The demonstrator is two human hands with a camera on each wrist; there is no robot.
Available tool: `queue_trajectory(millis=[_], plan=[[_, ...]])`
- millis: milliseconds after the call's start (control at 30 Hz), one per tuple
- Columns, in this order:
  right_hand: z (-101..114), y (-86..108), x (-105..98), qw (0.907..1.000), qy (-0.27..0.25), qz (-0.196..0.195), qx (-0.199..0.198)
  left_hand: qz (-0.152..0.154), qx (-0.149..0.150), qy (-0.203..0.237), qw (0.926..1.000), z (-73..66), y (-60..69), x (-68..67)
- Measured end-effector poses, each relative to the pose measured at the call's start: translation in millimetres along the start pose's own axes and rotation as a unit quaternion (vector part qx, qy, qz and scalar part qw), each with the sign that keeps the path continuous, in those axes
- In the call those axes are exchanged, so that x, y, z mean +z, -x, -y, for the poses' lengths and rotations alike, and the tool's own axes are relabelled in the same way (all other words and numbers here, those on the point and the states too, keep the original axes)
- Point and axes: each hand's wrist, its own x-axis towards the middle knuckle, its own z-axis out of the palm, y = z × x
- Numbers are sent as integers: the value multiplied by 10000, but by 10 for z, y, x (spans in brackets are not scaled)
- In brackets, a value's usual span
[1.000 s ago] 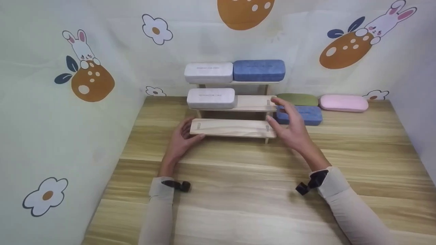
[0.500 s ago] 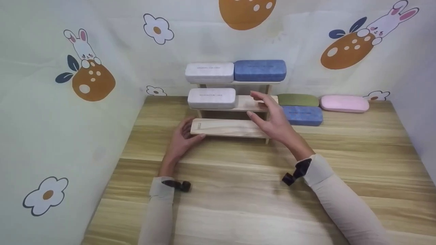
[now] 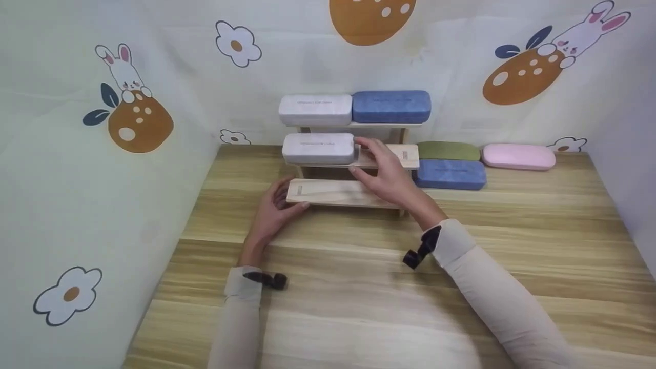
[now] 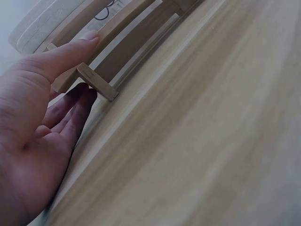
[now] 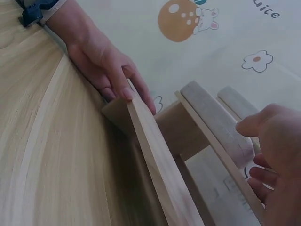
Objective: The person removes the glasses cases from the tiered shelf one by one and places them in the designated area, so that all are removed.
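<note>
A three-tier wooden display shelf (image 3: 328, 191) stands at the back of the table. My left hand (image 3: 271, 210) grips the left end of its lowest board, thumb on the front edge and fingers round the side. On the middle board, at the left, lies a white glasses case (image 3: 318, 148). My right hand (image 3: 387, 177) is at that case's right end, thumb and fingers spread apart; the fingertips reach its edge, but contact is unclear. In the right wrist view the thumb of my right hand (image 5: 280, 141) hangs beside the white case (image 5: 218, 120).
The top board bears another white glasses case (image 3: 315, 109) and a blue one (image 3: 392, 106). Right of the shelf lie a green case (image 3: 448, 150), a second blue case (image 3: 451, 174) and a pink case (image 3: 518, 156). A patterned wall covering (image 3: 307, 61) rises directly behind.
My right hand has moved left along the shelf, from its right end to the white case on the middle board. My left hand keeps its place on the lowest board.
</note>
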Motion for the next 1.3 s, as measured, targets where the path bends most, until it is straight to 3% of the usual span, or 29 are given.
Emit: queue_trajectory(millis=[367,600,967,1300], plan=[[45,-198,40,9995,270,109,130,-7,-23,81,10000,15,-9,2],[67,-286,60,9980,320,194,514,33,8,134,9999,8,-16,3],[107,-367,170,9921,843,-75,930,27,68,168,9998,1,-2,9],[88,-353,199,9912,740,-172,1084,-12,23,95,10000,14,-7,2]])
